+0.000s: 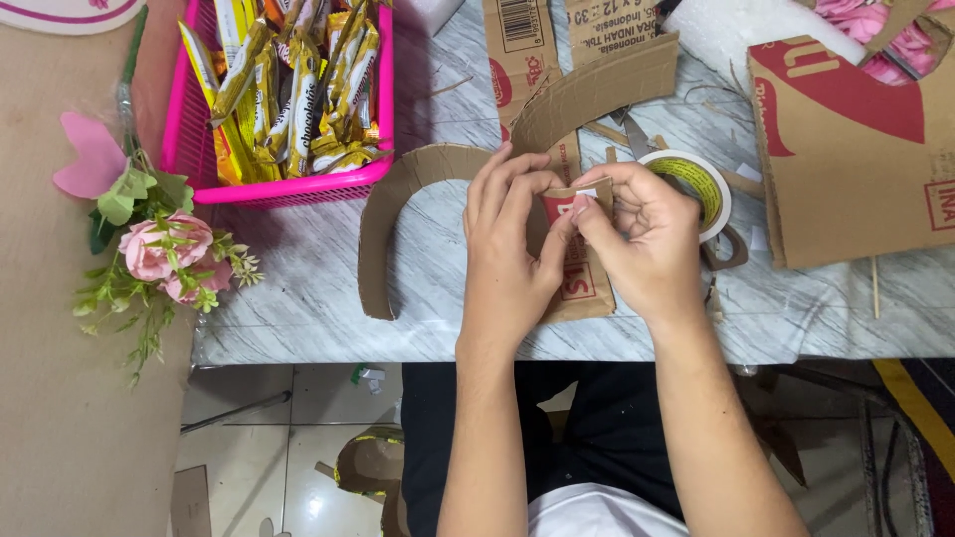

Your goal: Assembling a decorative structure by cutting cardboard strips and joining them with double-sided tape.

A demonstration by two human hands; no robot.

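Near the front edge of the marble-patterned bench [298, 318], the left hand [507, 249] and right hand [637, 239] together pinch a small folded cardboard piece [569, 199], seemingly pressing tape onto it; aligning that tape calls for fine fingertip control. A tape roll [696, 184] lies just beside the right hand, a curved cardboard strip [383, 229] by the left, while a pink basket of snack packets [288, 184] and a cardboard box [856, 169] crowd the far corners, leaving little open room.

Marble-patterned table [298, 308] — pink basket [288, 184], cardboard arcs [383, 229], tape roll [701, 179].
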